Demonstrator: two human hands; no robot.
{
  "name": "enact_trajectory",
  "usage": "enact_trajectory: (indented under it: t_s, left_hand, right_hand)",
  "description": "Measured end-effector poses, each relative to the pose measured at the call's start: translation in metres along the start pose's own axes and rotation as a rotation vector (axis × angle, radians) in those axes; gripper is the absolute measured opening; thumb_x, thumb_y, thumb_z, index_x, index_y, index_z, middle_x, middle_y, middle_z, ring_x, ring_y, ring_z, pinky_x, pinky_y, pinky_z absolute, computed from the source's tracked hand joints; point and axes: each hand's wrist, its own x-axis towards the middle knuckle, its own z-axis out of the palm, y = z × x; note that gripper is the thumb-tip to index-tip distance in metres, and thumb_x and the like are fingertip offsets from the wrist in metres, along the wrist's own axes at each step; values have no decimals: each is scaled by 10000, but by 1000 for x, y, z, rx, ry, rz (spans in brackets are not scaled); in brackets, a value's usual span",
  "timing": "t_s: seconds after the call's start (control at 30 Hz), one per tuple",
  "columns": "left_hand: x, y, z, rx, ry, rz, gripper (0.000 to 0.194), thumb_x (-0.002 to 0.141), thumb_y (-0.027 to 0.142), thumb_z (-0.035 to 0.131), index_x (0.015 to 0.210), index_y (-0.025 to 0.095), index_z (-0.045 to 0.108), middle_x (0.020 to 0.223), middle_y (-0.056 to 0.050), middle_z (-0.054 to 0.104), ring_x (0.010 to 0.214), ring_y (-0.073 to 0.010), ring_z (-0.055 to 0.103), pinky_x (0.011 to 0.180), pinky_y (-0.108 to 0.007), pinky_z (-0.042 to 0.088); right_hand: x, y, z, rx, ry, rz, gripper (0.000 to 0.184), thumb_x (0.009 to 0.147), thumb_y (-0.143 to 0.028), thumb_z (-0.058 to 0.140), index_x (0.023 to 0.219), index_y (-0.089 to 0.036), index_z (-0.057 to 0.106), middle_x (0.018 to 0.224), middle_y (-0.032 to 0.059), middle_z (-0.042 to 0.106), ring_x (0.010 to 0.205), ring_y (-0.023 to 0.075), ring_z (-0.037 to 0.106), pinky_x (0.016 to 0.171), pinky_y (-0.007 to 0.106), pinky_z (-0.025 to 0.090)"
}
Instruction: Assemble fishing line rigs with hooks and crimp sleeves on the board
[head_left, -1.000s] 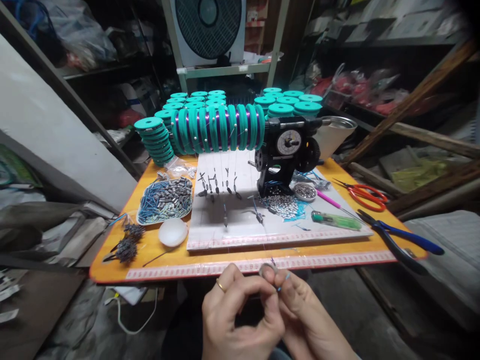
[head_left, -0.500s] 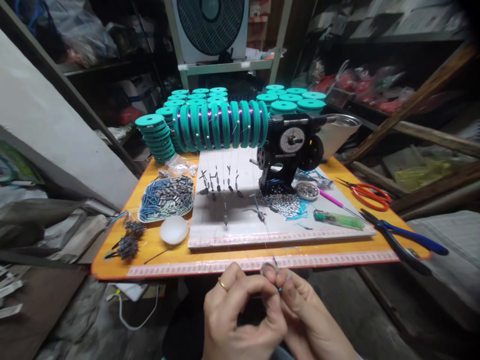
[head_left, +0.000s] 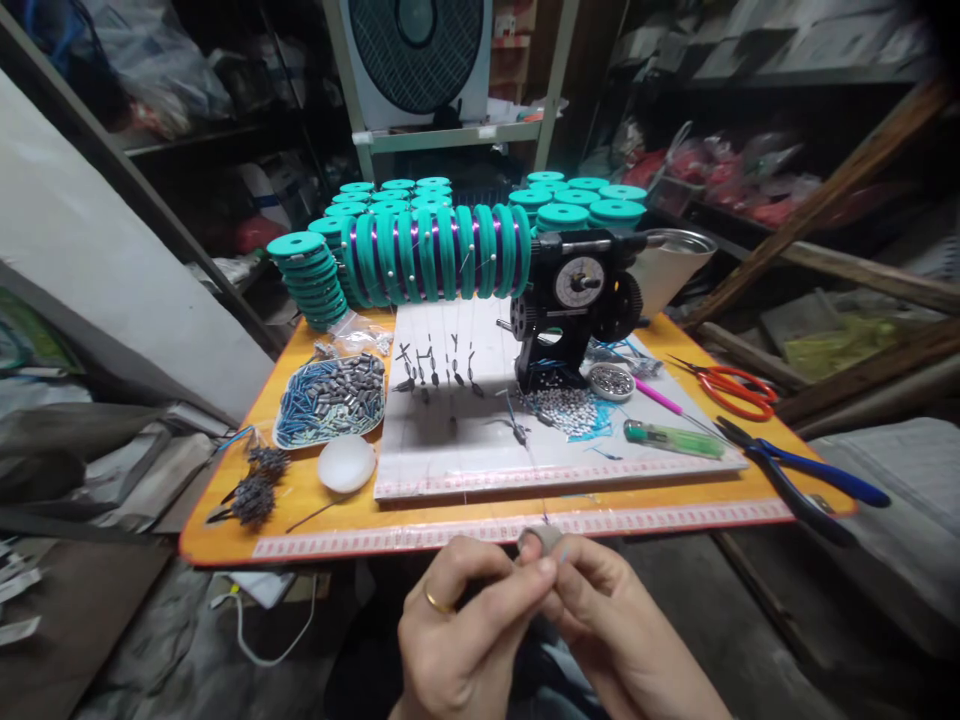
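Just in front of the table edge, my left hand (head_left: 469,625) and my right hand (head_left: 611,615) meet with fingertips pinched together. A thin fishing line (head_left: 537,483) runs from the white board to their fingertips, where both hands grip it. A small pale-blue bit (head_left: 563,556) shows at the right fingers; its kind is unclear. Something grey (head_left: 550,538) wraps a fingertip between the hands. On the board, a small dark rig piece (head_left: 519,432) lies along the line. Above hang several dark weights (head_left: 435,378) on lines from a row of teal spools (head_left: 442,255).
A black winding machine (head_left: 570,300) carries the spools. A tray (head_left: 281,440) of metal and blue tubes and a white dish (head_left: 346,463) stand left. Silver beads (head_left: 562,410), a green cutter (head_left: 671,438), orange scissors (head_left: 739,392) and blue-handled pliers (head_left: 817,475) lie right.
My left thumb and forefinger have straightened from a rounded loop and reach to the right fingertips. The blue bits at the right fingers show less. The view has shifted slightly.
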Motion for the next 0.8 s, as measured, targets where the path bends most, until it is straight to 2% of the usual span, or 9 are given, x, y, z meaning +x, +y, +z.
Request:
enact_trajectory:
  t_s: [0.1, 0.17, 0.2, 0.33, 0.4, 0.57, 0.63, 0.7, 0.8]
  left_hand:
    - [9, -7, -9, 111, -144, 112, 307, 858, 109, 713, 1154, 179, 669, 798, 0, 663, 900, -194, 638, 904, -388, 459]
    - [11, -10, -14, 179, -177, 79, 322, 849, 150, 728, 1149, 161, 613, 761, 10, 683, 999, -232, 617, 1009, -455, 341]
    - [10, -11, -16, 188, -180, 46, 299, 837, 118, 720, 1106, 167, 599, 743, 17, 680, 1000, -233, 610, 1011, -461, 324]
    - [3, -15, -19, 143, -180, 16, 279, 790, -42, 640, 917, 199, 581, 755, 19, 674, 899, -197, 593, 889, -405, 408]
    - [1, -16, -18, 137, -180, 21, 280, 790, -41, 648, 921, 200, 591, 777, 16, 680, 896, -193, 590, 880, -393, 411]
    - [3, -14, -16, 149, -159, 44, 229, 824, -3, 671, 918, 203, 636, 780, 21, 689, 905, -191, 628, 986, -425, 348]
    - [4, -14, -16, 143, -144, 75, 211, 848, 3, 663, 925, 199, 655, 779, 25, 687, 828, -162, 659, 1017, -428, 346]
    - [4, -16, -14, 134, -120, 122, 187, 875, 18, 647, 957, 185, 660, 783, 26, 704, 739, -131, 679, 1000, -403, 397]
    - [6, -20, -14, 116, -109, 166, 210, 888, 74, 667, 1070, 171, 626, 818, 13, 745, 730, -127, 701, 942, -354, 470]
  right_hand:
    - [4, 0, -8, -133, -8, -81, 175, 750, -321, 844, 694, -192, 739, 776, 13, 711, 757, 93, 636, 741, 161, 499]
    - [6, 1, -14, -226, 19, -158, 149, 752, -313, 841, 706, -204, 750, 812, 13, 715, 781, 98, 647, 735, 157, 501]
    - [7, 2, -17, -269, 33, -193, 134, 748, -309, 843, 714, -212, 757, 834, 14, 720, 785, 100, 654, 737, 158, 506]
    - [8, 6, -23, -369, 38, -268, 94, 740, -291, 847, 733, -234, 772, 833, 18, 739, 771, 108, 682, 747, 168, 527]
    - [9, 7, -23, -374, 33, -278, 86, 736, -291, 849, 737, -247, 776, 840, 22, 749, 818, 128, 698, 780, 185, 535]
    - [11, 8, -21, -394, 36, -298, 77, 736, -297, 848, 760, -256, 787, 864, 31, 755, 885, 147, 698, 830, 201, 533]
    - [12, 8, -20, -394, 32, -286, 88, 732, -293, 850, 744, -242, 780, 842, 30, 748, 824, 137, 692, 781, 195, 539]
    - [13, 7, -19, -390, 21, -262, 114, 739, -302, 845, 724, -220, 767, 750, 24, 726, 690, 112, 660, 674, 181, 534]
    - [14, 6, -18, -382, 1, -230, 145, 758, -314, 830, 715, -198, 755, 658, 11, 680, 544, 73, 575, 534, 154, 482]
